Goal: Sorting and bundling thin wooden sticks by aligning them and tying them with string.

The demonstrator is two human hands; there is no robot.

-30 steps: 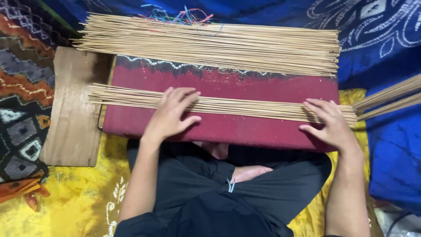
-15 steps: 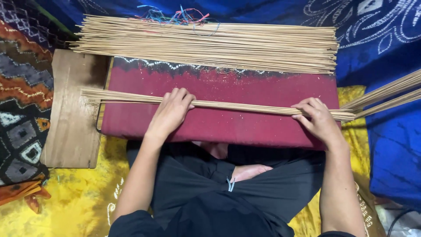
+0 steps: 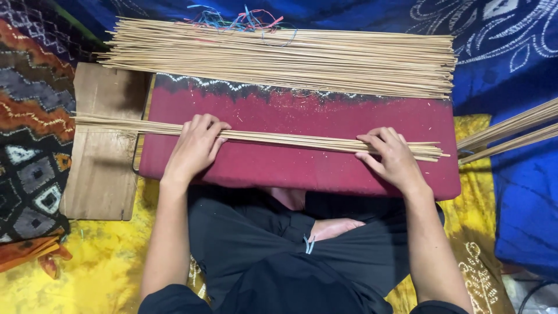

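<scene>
Two hands pressed palm-down on one thin row of bamboo sticks [image 3: 279, 138]: left hand [image 3: 195, 148] near its left part, right hand [image 3: 392, 157] near its right end, fingers spread flat, not clenched, seemingly to keep the sticks level and aligned; lying across a maroon padded board [image 3: 290, 168] over the lap, left tips jutting onto a wooden plank [image 3: 104, 174]; pale, slender, straight; beyond, a thick stick pile [image 3: 279, 55].

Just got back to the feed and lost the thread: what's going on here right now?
A seated person presses both palms on a thin bundle of sticks lying across a red cloth-covered board over their lap. The left hand covers the bundle near its left end, the right hand near its right end. A much larger pile of sticks lies along the board's far edge.
</scene>
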